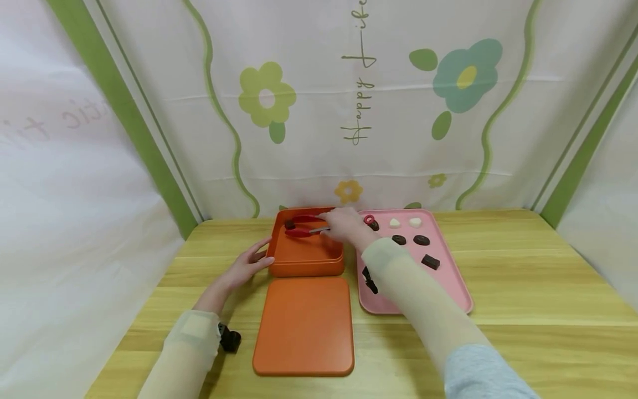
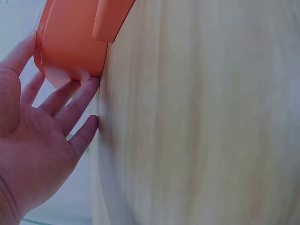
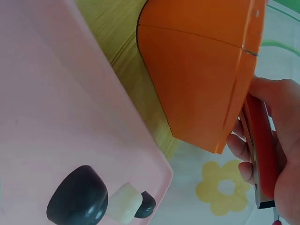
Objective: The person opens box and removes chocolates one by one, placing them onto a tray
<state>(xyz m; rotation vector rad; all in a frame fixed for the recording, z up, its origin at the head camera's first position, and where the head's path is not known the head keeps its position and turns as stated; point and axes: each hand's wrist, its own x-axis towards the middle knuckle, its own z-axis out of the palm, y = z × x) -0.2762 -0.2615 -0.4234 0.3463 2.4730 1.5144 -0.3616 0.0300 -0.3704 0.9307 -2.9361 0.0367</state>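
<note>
My right hand (image 1: 344,226) grips a pair of red-tipped tongs (image 1: 299,233), which reach into an orange box (image 1: 306,270). A small dark chocolate-like piece (image 1: 289,224) lies at the tips; whether they pinch it I cannot tell. In the right wrist view, the fingers curl round the red tong handle (image 3: 265,145) beside the orange box wall (image 3: 197,89). My left hand (image 1: 249,263) touches the box's left side with spread fingers, the thumb near its front left corner. The left wrist view shows those fingertips (image 2: 91,84) against the box (image 2: 70,51).
A pink tray (image 1: 451,282) to the right carries several dark pieces (image 1: 421,240) and white pieces (image 1: 415,222), partly behind my right forearm. An orange lid (image 1: 304,327) lies in front of the box. Behind the wooden table (image 1: 523,266) hangs a flowered curtain (image 1: 324,155).
</note>
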